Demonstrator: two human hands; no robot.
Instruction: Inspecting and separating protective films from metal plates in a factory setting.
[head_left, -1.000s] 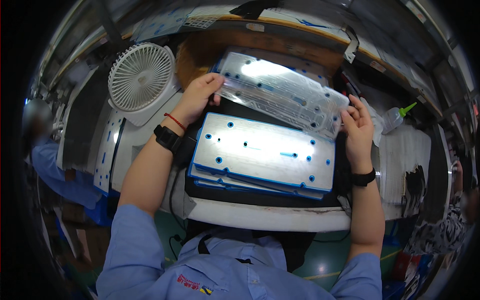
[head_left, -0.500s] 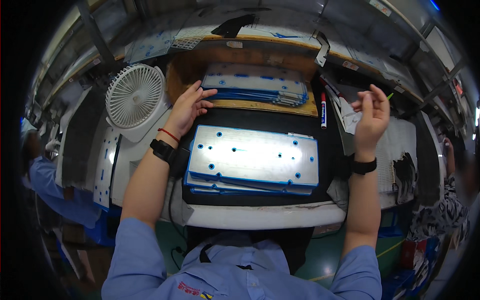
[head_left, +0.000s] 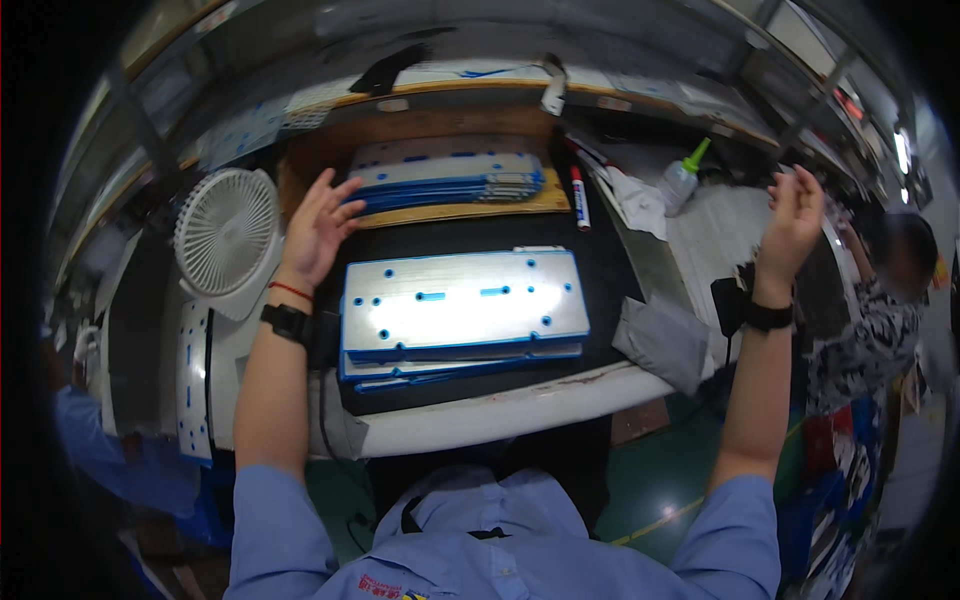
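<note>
My left hand [head_left: 322, 228] is raised with its fingers spread. It holds nothing and hovers beside a wooden box [head_left: 450, 212] at the back. In that box lies a stack of flat metal plates [head_left: 430, 170] with blue edges. Out to the right, above the pale side surface, my right hand [head_left: 795, 225] is held up with its fingers loosely bent and apart; no held object can be made out. Between my forearms, a silvery plate [head_left: 465, 320] with blue-rimmed holes and slots lies on top of other plates [head_left: 470, 372], slightly skewed. Neither hand touches these plates.
A white fan [head_left: 228, 235] stands at left, near another holed plate [head_left: 195, 375]. Toward the back right are a red-and-white marker [head_left: 579, 198], a white cloth [head_left: 638, 200] and a green-tipped bottle [head_left: 683, 178]. Grey fabric [head_left: 665, 340] lies by the right front edge. Another person [head_left: 865, 310] is at far right.
The view has swung right, so the bench appears farther left. My right hand has moved right, away from the white cloth, uncovering the green-tipped bottle. My left hand stays near the box.
</note>
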